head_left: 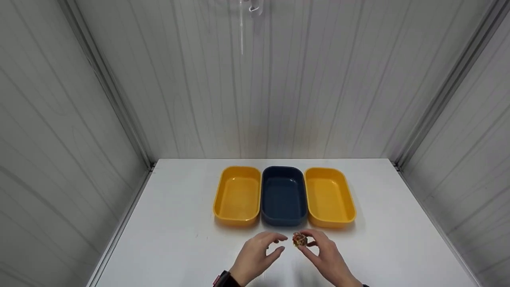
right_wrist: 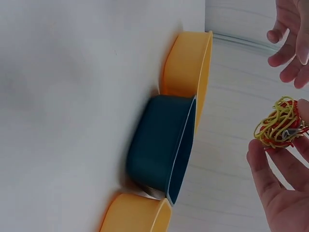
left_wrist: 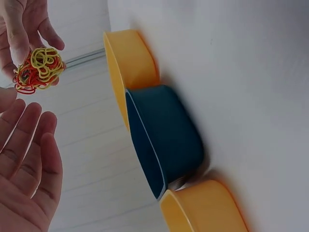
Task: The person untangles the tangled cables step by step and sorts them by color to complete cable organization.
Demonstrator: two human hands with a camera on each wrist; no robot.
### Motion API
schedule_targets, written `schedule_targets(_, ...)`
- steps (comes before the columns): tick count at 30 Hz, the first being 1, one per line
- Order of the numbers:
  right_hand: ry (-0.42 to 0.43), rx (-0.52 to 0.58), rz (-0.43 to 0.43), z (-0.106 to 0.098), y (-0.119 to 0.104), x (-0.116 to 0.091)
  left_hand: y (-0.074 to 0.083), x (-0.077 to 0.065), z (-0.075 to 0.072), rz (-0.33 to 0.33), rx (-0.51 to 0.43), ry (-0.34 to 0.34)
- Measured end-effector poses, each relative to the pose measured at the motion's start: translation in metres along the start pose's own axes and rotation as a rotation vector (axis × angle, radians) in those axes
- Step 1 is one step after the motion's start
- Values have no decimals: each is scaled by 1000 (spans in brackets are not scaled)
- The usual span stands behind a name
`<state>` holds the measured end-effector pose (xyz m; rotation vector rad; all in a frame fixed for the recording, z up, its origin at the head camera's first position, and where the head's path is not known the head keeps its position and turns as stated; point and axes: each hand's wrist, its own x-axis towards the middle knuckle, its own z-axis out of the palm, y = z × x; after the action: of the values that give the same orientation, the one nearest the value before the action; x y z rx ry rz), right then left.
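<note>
Between the thumb and fingers of my right hand [head_left: 326,257] is a small tangled ball of thin red and yellow cord [head_left: 300,239]. Its loops stand out in the left wrist view, and the right wrist view shows a small grey metal-looking piece [right_wrist: 288,134] among them. My left hand [head_left: 259,255] holds nothing; its fingers are loosely bent and parted from the thumb, pointing toward the ball from the left. Both hands are in front of a dark blue tray [head_left: 283,220], above the white table [head_left: 175,239].
On either side of the blue tray stand a yellow tray [head_left: 236,221] at left and another yellow tray [head_left: 334,223] at right, in a close row. Pale panel walls [head_left: 259,99] enclose the table at the back and both sides.
</note>
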<state>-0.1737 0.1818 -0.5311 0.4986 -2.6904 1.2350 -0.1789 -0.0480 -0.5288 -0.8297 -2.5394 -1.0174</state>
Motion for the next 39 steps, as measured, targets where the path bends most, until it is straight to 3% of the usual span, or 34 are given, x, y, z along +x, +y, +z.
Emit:
schedule_targets(7,-24,120,55,-2,-5,2,9,6,1,2,-1,79)
schedule_targets(22,-94,262,79,-1,-11,4,16,15,7,41,54,125)
schedule_targets(28,-120,255,38,-1,-14,3,15,17,9,100,76,169)
schedule_targets(34,-112,222,-45,1,-12,1,15,18,9,174,176,211)
schedule_targets(39,-124,251,-51,2,-14,2,13,19,6,164,208,204)
